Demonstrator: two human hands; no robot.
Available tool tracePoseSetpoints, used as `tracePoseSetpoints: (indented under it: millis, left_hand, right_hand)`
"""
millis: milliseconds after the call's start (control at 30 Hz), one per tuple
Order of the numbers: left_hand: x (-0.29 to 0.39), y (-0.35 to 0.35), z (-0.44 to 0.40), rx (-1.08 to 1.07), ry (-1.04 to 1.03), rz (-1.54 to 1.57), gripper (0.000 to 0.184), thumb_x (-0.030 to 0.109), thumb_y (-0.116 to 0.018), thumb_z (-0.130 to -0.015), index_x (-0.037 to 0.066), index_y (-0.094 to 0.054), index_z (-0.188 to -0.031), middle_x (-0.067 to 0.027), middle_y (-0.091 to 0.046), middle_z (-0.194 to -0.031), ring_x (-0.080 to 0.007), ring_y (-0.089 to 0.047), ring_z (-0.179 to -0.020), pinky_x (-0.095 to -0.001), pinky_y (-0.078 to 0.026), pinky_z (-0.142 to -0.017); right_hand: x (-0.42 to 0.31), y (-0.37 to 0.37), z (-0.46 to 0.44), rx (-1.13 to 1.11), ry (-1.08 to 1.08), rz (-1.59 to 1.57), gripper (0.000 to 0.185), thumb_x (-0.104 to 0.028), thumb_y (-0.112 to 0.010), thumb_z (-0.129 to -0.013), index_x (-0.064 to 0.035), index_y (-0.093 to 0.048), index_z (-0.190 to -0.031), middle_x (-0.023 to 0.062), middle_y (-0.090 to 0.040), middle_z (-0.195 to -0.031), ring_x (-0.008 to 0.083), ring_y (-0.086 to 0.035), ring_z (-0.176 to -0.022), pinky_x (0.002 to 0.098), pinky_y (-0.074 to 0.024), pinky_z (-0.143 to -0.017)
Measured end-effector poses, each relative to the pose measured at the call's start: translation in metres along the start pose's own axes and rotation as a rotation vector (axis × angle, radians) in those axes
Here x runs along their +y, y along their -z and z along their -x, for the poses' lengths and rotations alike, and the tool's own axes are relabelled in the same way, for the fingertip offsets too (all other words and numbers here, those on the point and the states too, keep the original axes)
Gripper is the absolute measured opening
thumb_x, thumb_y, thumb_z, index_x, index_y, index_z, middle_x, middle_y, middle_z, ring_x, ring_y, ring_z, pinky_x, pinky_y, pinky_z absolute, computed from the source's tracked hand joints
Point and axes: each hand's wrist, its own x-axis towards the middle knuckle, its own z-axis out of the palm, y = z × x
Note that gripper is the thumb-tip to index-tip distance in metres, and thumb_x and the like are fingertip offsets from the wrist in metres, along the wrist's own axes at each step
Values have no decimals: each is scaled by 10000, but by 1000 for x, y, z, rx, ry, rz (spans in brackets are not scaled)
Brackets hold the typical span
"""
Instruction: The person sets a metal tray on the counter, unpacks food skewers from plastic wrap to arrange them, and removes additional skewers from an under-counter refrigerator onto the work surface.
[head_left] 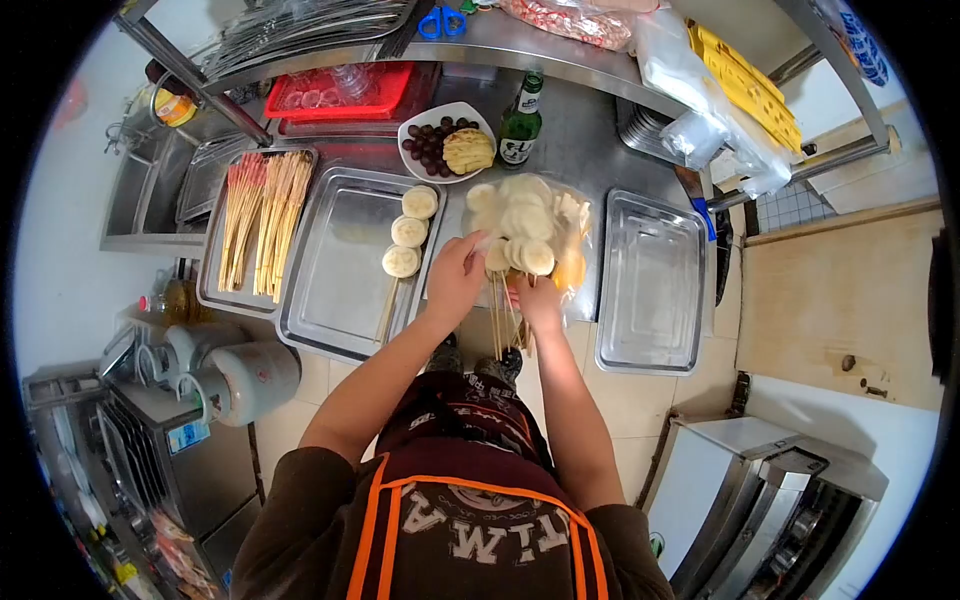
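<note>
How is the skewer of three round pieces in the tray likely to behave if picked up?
The skewer would probably feel head-heavy, since its round pieces all sit towards one end. Its thin bare end might flex slightly under that load. Lying with broad flat faces up, it seems unlikely to roll across the tray.

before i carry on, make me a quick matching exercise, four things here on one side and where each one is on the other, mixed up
Things:
1. right hand
2. green bottle
3. blue scissors
4. skewer of three discs

Places:
A. on the raised shelf
B. lying on a metal tray
C. around wooden sticks, just below pale discs
D. upright beside the white bowl

Pairs: 1-C, 2-D, 3-A, 4-B
</note>
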Motion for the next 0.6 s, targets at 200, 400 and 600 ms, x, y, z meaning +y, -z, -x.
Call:
tracePoseSetpoints:
  millis: [200, 400, 600]
  left_hand:
    - [0, -7, 3, 7, 1, 44, 270, 68, -516, -787, 64, -564, -1053, -94, -452, -675, -203, -450, -593, -307, -376, -554]
    - [6, -8, 1, -28, -16, 64, 287, 73, -518, -778, 52, -554, -1062, -108, -488, -718, -223, -479, -604, -318, -392, -564]
    - [-18, 19, 19, 92, 19, -60, 358, 128, -584, -745, 24, -521, -1082, -141, -529, -844, -281, -518, -767, -359, -417, -669]
  right_hand:
    - [-30, -2, 24, 230, 239, 756, 362, -297, -490, -837, 37, -612, -773, 212, -612, -713, 309, -621, -684, 393, -497, -637]
    - [-46, -1, 16, 166, 191, 1020, 437, -407, -455, -828, -19, -636, -738, 203, -610, -739, 344, -604, -703, 429, -474, -656]
    - [-46, 29, 27, 219, 226, 1036, 526, -554, -498, -759, -54, -620, -650, 167, -602, -659, 334, -596, -637, 402, -460, -560]
